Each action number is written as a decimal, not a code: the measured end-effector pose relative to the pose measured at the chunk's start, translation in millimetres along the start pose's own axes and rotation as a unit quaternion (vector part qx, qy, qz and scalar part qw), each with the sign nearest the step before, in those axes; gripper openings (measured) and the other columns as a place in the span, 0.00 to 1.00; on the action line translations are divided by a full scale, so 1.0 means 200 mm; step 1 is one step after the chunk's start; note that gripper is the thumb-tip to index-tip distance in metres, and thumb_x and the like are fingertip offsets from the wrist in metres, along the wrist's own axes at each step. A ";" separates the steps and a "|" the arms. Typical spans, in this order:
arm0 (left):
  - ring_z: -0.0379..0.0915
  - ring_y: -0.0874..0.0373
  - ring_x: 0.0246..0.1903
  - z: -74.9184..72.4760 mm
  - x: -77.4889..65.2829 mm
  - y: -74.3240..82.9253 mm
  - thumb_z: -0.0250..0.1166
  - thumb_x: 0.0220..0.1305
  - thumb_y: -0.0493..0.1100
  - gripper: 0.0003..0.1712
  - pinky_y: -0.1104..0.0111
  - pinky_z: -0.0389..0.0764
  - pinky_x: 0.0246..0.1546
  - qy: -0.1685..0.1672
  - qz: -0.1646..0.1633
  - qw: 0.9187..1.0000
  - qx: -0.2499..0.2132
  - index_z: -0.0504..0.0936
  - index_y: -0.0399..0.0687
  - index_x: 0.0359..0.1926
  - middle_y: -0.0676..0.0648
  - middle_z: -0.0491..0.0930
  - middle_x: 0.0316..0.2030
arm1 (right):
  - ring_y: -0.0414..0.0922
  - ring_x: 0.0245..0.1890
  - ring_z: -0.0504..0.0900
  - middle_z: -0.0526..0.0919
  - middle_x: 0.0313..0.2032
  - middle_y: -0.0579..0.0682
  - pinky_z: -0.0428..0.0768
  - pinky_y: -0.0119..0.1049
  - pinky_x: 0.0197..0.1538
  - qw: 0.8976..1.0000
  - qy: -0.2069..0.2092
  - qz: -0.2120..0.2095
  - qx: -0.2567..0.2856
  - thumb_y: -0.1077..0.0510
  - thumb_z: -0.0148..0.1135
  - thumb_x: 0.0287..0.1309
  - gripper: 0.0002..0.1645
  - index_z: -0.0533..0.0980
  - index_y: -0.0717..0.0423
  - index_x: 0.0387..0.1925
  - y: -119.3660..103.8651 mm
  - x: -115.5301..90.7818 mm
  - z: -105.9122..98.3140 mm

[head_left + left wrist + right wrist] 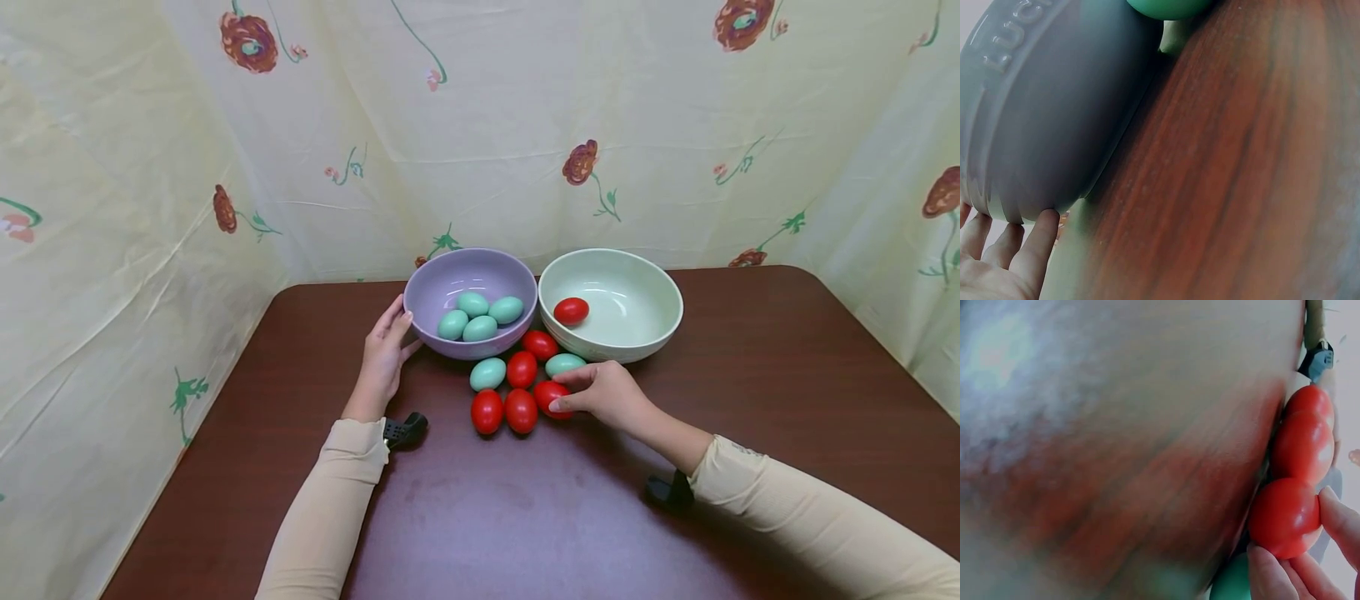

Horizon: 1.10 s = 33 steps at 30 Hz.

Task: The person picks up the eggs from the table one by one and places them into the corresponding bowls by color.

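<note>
My left hand (381, 360) rests against the left side of a purple bowl (517, 329), its fairly straight fingers touching the outer wall. Several mint-green eggs (480, 328) lie in that bowl. With thumb and fingers, my right hand (611, 396) pinches a red egg (551, 399), close to the table; the right wrist view shows this egg (1284, 517) between the fingertips. A pale green bowl (645, 321), touching the purple one or nearly so, contains one red egg (572, 312). In front of the bowls sit several other red eggs (487, 412) and two green eggs (488, 374).
Everything stands on a dark brown wooden table (465, 517) with rounded back corners. A flowered curtain (480, 150) hangs behind and along the sides. Black devices are strapped at the left wrist (406, 431) and right wrist (669, 492).
</note>
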State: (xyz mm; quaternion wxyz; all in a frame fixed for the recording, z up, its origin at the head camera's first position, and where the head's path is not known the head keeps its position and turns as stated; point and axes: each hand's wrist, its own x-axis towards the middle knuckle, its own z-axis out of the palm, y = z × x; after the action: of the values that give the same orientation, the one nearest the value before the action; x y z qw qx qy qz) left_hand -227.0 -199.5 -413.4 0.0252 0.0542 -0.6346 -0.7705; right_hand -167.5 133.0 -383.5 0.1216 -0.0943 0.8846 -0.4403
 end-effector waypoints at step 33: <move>0.58 0.52 0.74 0.00 0.00 -0.01 0.59 0.72 0.53 0.36 0.49 0.70 0.67 -0.006 0.021 1.000 0.000 0.60 0.55 0.76 0.48 0.57 0.77 | 0.48 0.52 0.79 0.90 0.44 0.50 0.79 0.33 0.46 0.999 0.006 0.025 0.026 0.46 0.74 0.53 0.27 0.83 0.52 0.54 -0.11 -0.02 -0.14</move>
State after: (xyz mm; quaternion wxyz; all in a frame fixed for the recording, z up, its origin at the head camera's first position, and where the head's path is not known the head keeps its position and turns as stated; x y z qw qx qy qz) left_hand -226.0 -200.1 -414.8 0.0375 0.0368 -0.6357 -0.7701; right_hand -170.3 142.3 -349.0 0.1300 -0.0666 0.8756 -0.4604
